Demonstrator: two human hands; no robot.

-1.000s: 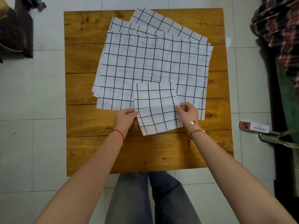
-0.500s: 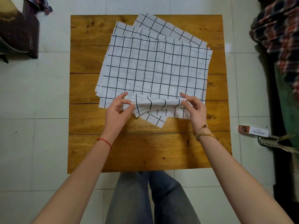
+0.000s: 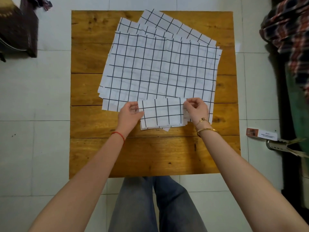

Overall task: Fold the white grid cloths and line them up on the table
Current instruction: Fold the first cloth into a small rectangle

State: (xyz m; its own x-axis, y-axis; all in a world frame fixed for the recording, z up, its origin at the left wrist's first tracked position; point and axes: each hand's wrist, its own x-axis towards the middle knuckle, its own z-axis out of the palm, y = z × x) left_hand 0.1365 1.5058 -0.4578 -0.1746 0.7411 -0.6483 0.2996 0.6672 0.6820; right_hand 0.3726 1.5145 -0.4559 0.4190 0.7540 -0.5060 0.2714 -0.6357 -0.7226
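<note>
Two hands hold the folded cloth near the middle of the wooden counter: left hand pinching its left edge, right hand pinching its right edge. Beyond, touching it, unfolded grid cloths lie overlapped.

Small box on tiled floor, right

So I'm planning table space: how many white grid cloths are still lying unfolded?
At least 3: top unfolded white grid cloth mid-table, second cloth peeking behind it, third cloth angled at the far edge. Layered near-left edges hint at more hidden.
</note>
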